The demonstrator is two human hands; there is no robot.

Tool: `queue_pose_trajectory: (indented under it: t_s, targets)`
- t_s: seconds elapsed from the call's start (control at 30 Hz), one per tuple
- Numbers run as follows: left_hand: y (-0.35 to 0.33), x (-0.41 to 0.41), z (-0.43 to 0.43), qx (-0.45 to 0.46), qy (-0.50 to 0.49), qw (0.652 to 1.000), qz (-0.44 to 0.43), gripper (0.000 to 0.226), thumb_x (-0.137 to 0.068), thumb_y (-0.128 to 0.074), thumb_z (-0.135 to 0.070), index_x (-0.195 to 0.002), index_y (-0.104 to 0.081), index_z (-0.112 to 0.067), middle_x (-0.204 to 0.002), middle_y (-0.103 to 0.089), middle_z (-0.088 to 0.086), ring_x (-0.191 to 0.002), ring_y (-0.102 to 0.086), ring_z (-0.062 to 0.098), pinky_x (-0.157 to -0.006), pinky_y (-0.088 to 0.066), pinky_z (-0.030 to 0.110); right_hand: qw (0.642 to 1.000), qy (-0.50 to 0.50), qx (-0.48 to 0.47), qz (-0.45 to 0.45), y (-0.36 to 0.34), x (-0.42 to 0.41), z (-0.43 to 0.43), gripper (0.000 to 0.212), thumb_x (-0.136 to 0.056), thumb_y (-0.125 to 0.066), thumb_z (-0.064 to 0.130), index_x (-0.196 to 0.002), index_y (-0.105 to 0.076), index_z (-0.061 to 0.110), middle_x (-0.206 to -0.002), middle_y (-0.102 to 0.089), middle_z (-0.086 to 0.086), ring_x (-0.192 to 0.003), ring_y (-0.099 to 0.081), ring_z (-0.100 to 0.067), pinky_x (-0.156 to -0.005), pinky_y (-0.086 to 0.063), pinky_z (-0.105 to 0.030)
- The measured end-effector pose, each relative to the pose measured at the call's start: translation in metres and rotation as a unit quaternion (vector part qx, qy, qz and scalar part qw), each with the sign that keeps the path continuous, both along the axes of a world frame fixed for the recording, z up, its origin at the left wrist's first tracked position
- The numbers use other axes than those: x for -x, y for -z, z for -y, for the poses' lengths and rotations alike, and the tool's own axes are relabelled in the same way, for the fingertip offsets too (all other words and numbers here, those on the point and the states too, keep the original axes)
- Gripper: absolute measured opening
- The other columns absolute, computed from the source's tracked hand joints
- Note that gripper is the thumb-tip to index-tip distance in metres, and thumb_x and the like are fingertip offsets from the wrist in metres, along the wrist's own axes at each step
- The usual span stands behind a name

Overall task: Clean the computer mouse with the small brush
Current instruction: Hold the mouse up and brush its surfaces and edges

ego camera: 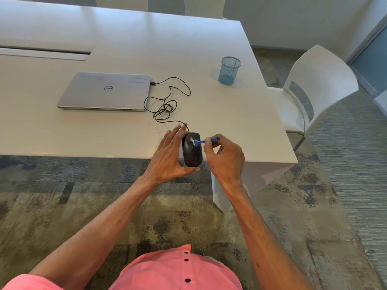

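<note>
White surface (pixel 125 38) first, since its near edge is my main worry. The mouse (pixel 192 152) lies right over that edge with its near end past it. A slip there would likely drop it to the carpet (pixel 62 206). I cannot tell whether it rests on the surface or hangs wholly in my hold.

The closed laptop (pixel 104 91) lies well back to the left, and the cord (pixel 165 107) is plugged into its right side. That cord runs in tangled loops to the mouse. If the mouse falls, I judge the loops would pull tight and yank the plug, or drag the laptop.

My left grip (pixel 169 155) holds the mouse lengthwise, with fingers stretched along its left side to the far end and thumb hooked under the near end. It is a loose clamp rather than a full wrap. A sideways push from the brush could twist the mouse out of it.

My right grip (pixel 226 158) pinches the blue brush (pixel 202 141) by its thin handle, bristles touching the mouse top near the far end. A handle this thin may roll between my fingertips, so hard strokes could skid the brush off. Pressing hard may also push dust into the seams rather than out.
</note>
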State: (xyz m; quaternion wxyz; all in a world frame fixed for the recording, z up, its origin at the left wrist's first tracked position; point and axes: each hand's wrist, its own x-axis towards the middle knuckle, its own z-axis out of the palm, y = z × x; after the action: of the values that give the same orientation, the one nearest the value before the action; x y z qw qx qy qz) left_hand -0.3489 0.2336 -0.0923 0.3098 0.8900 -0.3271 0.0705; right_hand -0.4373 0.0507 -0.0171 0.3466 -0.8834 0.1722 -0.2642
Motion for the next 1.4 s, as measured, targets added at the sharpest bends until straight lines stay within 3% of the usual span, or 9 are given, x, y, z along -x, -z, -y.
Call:
queue_pose_trajectory:
  t_s: [0.23,0.4,0.47,0.57,0.83,1.03,1.13,1.3,1.4]
  targets:
    - [0.001,0.0,0.0,-0.009,-0.002,1.0,0.005,0.134,-0.08,-0.087,-0.084,-0.177,-0.026,-0.015,-0.191,-0.013,0.002,-0.178,-0.008,0.02,-0.145,-0.006,0.044,0.997,-0.022,0.032,-0.06,-0.002,0.008,0.008,0.03,-0.099,-0.071,0.036,-0.071,-0.068,0.024,-0.061,-0.063,0.014,-0.049,-0.048,0.0,-0.055,-0.033,-0.02]
    - [-0.002,-0.001,0.003,-0.007,0.002,1.0,0.012,0.132,-0.082,-0.087,-0.081,-0.178,-0.025,-0.016,-0.191,-0.013,0.0,-0.178,-0.008,0.019,-0.145,-0.004,0.04,1.0,0.0,-0.021,0.023,-0.009,0.005,0.001,0.023,-0.106,-0.067,0.041,-0.1,-0.08,0.023,-0.081,-0.076,0.015,-0.054,-0.05,0.003,-0.06,-0.041,-0.02]
    - [-0.003,-0.001,0.003,-0.008,0.002,1.0,0.017,0.131,-0.082,-0.089,-0.079,-0.178,-0.025,-0.016,-0.191,-0.013,0.001,-0.178,-0.008,0.019,-0.145,-0.003,0.039,1.0,-0.011,-0.008,0.027,-0.012,-0.001,-0.001,0.022,-0.109,-0.066,0.041,-0.109,-0.08,0.024,-0.091,-0.08,0.014,-0.055,-0.052,-0.001,-0.062,-0.045,-0.023]
    - [-0.003,-0.001,0.003,-0.007,-0.006,1.0,0.019,0.13,-0.081,-0.088,-0.08,-0.177,-0.028,-0.014,-0.191,-0.016,0.003,-0.178,-0.009,0.02,-0.145,-0.005,0.04,0.998,-0.028,0.049,0.008,-0.011,-0.004,-0.005,0.022,-0.11,-0.066,0.039,-0.111,-0.08,0.021,-0.096,-0.082,0.01,-0.061,-0.054,-0.004,-0.059,-0.038,-0.014]
    - [0.0,-0.001,0.0,0.02,-0.03,0.999,0.001,0.132,-0.079,-0.076,-0.094,-0.175,-0.028,-0.017,-0.189,-0.023,0.002,-0.177,-0.012,0.015,-0.145,-0.009,0.043,0.996,-0.029,0.081,-0.04,-0.003,0.01,0.001,0.026,-0.101,-0.07,0.038,-0.08,-0.07,0.023,-0.072,-0.071,0.012,-0.058,-0.059,-0.007,-0.056,-0.046,-0.023]
    - [0.004,-0.003,-0.001,0.023,-0.019,0.999,-0.02,0.134,-0.075,-0.092,-0.081,-0.176,-0.028,-0.021,-0.185,-0.03,-0.002,-0.176,-0.018,0.017,-0.145,-0.012,0.041,0.999,0.001,-0.044,0.011,-0.005,0.011,0.011,0.019,-0.105,-0.071,0.038,-0.094,-0.078,0.024,-0.076,-0.068,0.02,-0.054,-0.052,-0.002,-0.058,-0.039,-0.022]
    - [0.003,-0.002,0.0,0.021,-0.013,1.0,-0.015,0.134,-0.076,-0.089,-0.083,-0.176,-0.027,-0.021,-0.186,-0.028,-0.004,-0.176,-0.016,0.014,-0.144,-0.007,0.034,0.999,-0.024,-0.024,0.012,-0.007,0.008,0.009,0.018,-0.107,-0.069,0.04,-0.104,-0.08,0.025,-0.066,-0.057,0.024,-0.05,-0.049,-0.005,-0.057,-0.038,-0.018]
    - [0.003,-0.004,-0.001,0.028,-0.01,1.0,-0.006,0.135,-0.076,-0.091,-0.082,-0.176,-0.027,-0.018,-0.187,-0.026,-0.001,-0.177,-0.013,0.014,-0.145,-0.012,0.045,1.0,-0.004,-0.029,-0.006,0.0,0.01,0.007,0.017,-0.103,-0.073,0.033,-0.088,-0.076,0.024,-0.07,-0.065,0.021,-0.054,-0.054,-0.001,-0.059,-0.042,-0.022]
    - [0.004,-0.002,-0.002,0.023,-0.003,1.0,0.006,0.137,-0.077,-0.088,-0.086,-0.177,-0.025,-0.017,-0.19,-0.02,-0.001,-0.178,-0.01,0.015,-0.145,-0.011,0.048,0.973,0.004,-0.229,0.024,0.004,0.006,0.013,0.021,-0.103,-0.071,0.028,-0.085,-0.075,0.02,-0.071,-0.074,0.006,-0.059,-0.06,-0.01,-0.061,-0.052,-0.03]
